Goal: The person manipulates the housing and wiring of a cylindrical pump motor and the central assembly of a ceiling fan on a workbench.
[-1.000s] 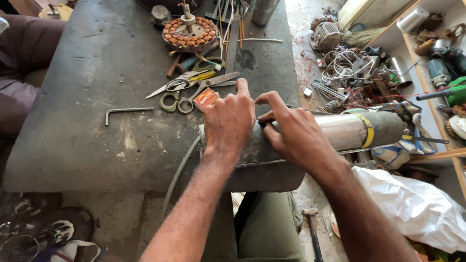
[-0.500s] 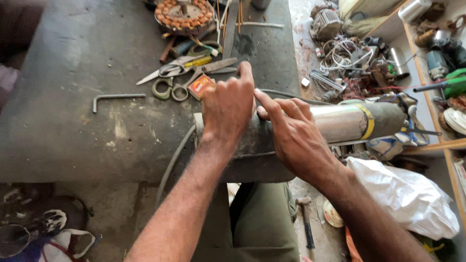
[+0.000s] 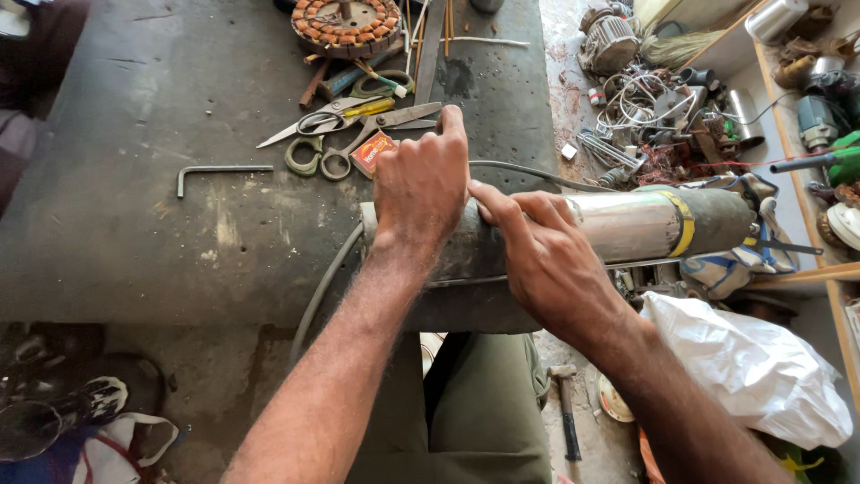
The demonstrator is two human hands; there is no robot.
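Lying at the far left of the dark grey table (image 3: 134, 242) was a bent metal key (image 3: 222, 170), flat and alone. Next to it, more to the right, were two pairs of scissors (image 3: 345, 125), crossed over each other, with a small orange and red packet (image 3: 371, 152) touching their handles. Behind them, at the top edge, sat a round ring of copper wire coils (image 3: 345, 22).

Near the middle, the left hand (image 3: 421, 184) lay on top of a long metal tube (image 3: 627, 229). Its fingers were close together and curled over the far side of the tube, pressing down on it. A grey cable (image 3: 327, 278) ran out from under that hand and hung off the front edge of the table.

Just beside it, the right hand (image 3: 542, 255) lay flat on the tube too, fingers stretched out and pointing at the left hand. The two hands were almost touching. Neither hand was pinching anything.

The tube lay on its side at the table's right corner. Its right end stuck out past the table and had a yellow band (image 3: 683, 224) around it.

Farther right, a heap of metal parts and wires (image 3: 645, 116) was on the ground. A white plastic bag (image 3: 743, 367) lay lower down, and a hammer (image 3: 566, 408) rested on the floor near the person's green trousers (image 3: 484, 412).
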